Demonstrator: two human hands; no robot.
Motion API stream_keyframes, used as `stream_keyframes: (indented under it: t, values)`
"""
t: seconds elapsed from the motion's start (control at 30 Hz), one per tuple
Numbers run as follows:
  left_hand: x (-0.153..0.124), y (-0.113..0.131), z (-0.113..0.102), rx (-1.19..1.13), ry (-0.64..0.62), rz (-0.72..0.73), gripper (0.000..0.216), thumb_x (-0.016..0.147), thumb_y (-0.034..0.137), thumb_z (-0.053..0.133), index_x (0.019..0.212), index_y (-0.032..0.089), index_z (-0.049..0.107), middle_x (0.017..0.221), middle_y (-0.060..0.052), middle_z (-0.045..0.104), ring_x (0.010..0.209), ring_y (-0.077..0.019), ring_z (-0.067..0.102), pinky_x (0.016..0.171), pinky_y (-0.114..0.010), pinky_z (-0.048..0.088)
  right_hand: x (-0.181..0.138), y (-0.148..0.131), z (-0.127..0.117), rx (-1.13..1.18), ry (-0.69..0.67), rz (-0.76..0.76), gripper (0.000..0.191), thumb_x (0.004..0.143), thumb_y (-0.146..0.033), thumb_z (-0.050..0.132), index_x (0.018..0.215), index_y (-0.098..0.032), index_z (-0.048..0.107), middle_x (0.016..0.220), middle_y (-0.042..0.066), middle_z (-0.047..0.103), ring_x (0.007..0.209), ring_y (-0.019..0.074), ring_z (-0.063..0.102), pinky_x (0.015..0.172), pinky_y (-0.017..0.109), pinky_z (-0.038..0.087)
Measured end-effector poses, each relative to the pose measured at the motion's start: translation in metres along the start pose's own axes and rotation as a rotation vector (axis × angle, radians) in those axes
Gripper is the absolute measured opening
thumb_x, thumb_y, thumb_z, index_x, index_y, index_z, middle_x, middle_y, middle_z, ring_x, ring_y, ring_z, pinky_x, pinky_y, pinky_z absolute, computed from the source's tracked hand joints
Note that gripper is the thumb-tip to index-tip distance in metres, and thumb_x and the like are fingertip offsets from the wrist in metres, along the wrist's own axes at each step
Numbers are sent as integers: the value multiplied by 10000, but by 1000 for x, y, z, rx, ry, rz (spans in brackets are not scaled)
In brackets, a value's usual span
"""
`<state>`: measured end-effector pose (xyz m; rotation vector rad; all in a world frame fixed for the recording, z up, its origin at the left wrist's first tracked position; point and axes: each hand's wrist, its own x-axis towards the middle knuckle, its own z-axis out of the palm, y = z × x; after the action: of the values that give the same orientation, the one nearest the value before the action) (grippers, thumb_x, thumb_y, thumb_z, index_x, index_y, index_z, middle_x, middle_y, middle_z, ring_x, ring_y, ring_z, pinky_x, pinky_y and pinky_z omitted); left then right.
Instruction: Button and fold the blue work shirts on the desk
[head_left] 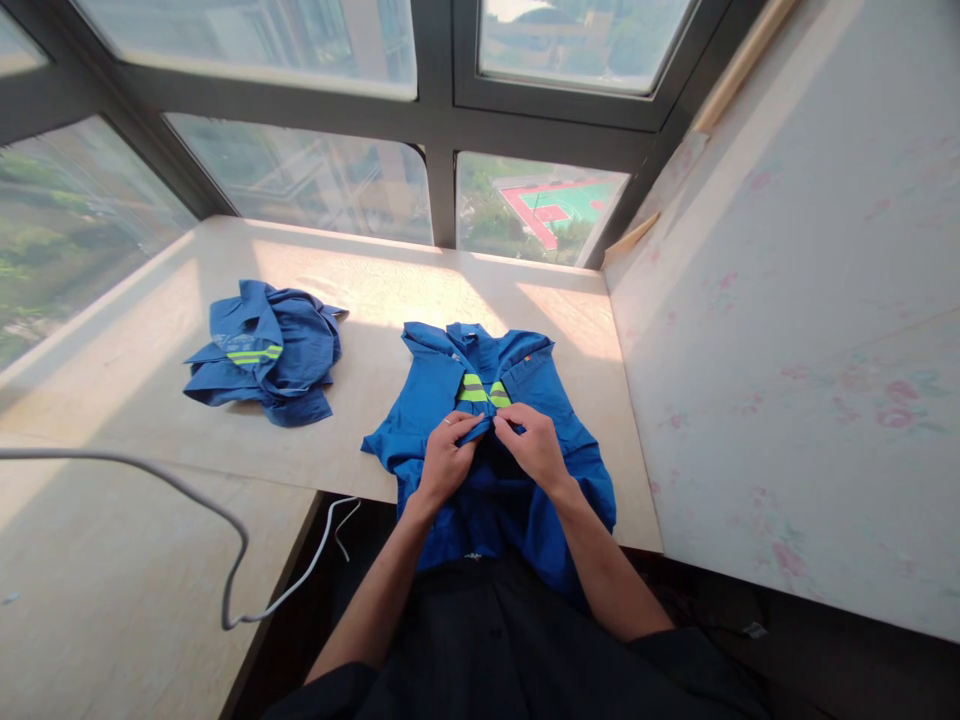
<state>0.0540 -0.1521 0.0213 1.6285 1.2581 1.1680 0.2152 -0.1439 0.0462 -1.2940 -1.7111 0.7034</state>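
A: What are the hands doing?
B: The left hand [448, 458] and right hand [534, 445] are both pinching the front of a blue shirt [420, 400], lying flat on the table [150, 400].

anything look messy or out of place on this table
On the table, the crumpled shirt at left lies in a heap; the flat shirt, pinched by left hand and right hand, hangs off the near edge.
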Motion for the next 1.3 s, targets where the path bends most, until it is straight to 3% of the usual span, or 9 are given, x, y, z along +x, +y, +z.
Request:
stream_keyframes:
  t: [0.23,0.4,0.53,0.73,1.03,1.1,1.3]
  values:
    - [2,6,-4,-88,53,-129,194,827,240,637,972,208,762,987,-53,754,950,-209,683,913,-359,519,1,8,-6,114,-78,124,189,862,-347,605,791,-193,689,782,35,703,747,195,647,717,299,508]
    - [-1,23,-6,92,-9,-91,295,790,281,701,1070,192,730,1012,-72,733,929,-211,675,856,-347,541,2,11,-5,122,-102,120,202,888,-361,586,807,-202,681,815,38,705,806,207,646,771,318,501]
    - [-1,26,-2,212,56,-45,201,846,302,675,1000,194,747,972,-85,743,924,-227,680,868,-371,531,2,8,-6,141,-118,71,199,905,-355,572,820,-205,672,839,37,695,836,204,640,804,322,497]
    - [-1,17,-4,125,78,18,160,885,202,612,941,219,760,910,-57,748,854,-193,686,810,-322,529,1,1,-7,144,-129,36,199,922,-338,555,829,-201,666,835,35,686,821,195,634,786,311,493]
    - [-2,23,-14,-26,67,-4,158,883,292,616,883,224,759,864,-41,738,827,-192,666,798,-316,522,1,4,3,39,-37,75,214,893,-335,542,787,-192,661,793,48,681,748,193,615,735,308,494]
    - [-2,18,-22,-86,164,-93,167,854,340,651,878,211,754,843,-32,732,812,-186,657,783,-306,519,2,7,0,52,0,124,213,876,-344,549,759,-195,647,759,33,666,724,185,604,726,302,493]
    - [-2,-18,-56,-580,706,-454,361,644,435,793,844,153,689,759,-1,696,675,-131,616,703,-278,521,0,30,-29,199,220,342,219,820,-401,593,747,-197,625,629,-27,561,570,136,487,541,251,416]
